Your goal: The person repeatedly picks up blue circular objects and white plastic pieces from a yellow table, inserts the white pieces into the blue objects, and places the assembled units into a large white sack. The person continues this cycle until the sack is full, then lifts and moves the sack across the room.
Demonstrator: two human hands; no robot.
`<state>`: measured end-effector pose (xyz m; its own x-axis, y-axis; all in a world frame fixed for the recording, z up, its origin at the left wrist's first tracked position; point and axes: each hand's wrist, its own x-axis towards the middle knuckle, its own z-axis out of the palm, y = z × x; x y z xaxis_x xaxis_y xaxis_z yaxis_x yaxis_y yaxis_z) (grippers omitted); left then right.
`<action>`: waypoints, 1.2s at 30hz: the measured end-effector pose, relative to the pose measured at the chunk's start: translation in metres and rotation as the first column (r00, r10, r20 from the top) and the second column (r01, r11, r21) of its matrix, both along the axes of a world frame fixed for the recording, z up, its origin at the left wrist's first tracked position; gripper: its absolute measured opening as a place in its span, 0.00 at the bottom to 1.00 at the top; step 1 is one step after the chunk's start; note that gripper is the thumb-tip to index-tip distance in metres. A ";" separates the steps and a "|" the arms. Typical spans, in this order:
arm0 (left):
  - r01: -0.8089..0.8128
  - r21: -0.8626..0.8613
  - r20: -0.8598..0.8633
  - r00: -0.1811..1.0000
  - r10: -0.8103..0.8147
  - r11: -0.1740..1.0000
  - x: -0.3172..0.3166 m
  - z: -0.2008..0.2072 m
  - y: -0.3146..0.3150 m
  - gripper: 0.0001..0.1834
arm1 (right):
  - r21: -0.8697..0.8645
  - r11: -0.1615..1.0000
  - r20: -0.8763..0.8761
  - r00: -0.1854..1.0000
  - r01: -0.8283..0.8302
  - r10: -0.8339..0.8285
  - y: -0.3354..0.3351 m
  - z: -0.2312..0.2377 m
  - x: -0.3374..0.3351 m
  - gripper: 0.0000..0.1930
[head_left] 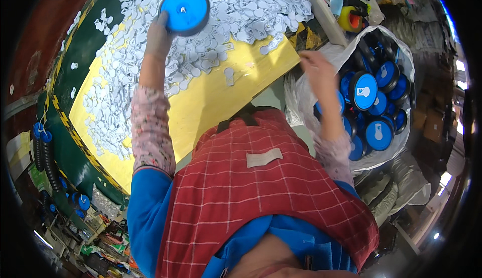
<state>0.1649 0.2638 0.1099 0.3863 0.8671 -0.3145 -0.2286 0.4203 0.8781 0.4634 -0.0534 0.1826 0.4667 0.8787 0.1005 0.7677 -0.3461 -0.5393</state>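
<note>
Yellow bench top (261, 72): beside its right corner sits a white sack (303, 97) of labelled blue wheels (364, 99); towards its far edge an apparently unlabelled wheel (193, 14) is clasped by its rim in the left hand (159, 37). Near that corner the right hand (320, 71) curls, contents unclear. Pale pieces (251, 8), print unreadable, suggest labelling, next calling for one piece and a steady wheel.

Left forearm (152, 107) extended toward 12 o'clock; left hand (159, 36) at 11 o'clock of view, fingers closed in a grip. Right hand (320, 74) at 2 o'clock, slightly blurred, fingers loosely bent, pointing toward 10.
</note>
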 end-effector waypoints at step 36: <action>0.202 -0.235 -0.039 0.975 -0.217 0.951 -0.131 -0.061 -0.246 0.25 | 0.206 0.797 -0.022 0.811 -0.568 0.584 0.026 -0.075 -0.254 0.16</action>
<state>0.0339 0.0181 0.0485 0.5243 0.6708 -0.5246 -0.0605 0.6438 0.7628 0.2093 -0.0276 0.1071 -0.1067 0.9572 0.2690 0.7454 0.2561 -0.6155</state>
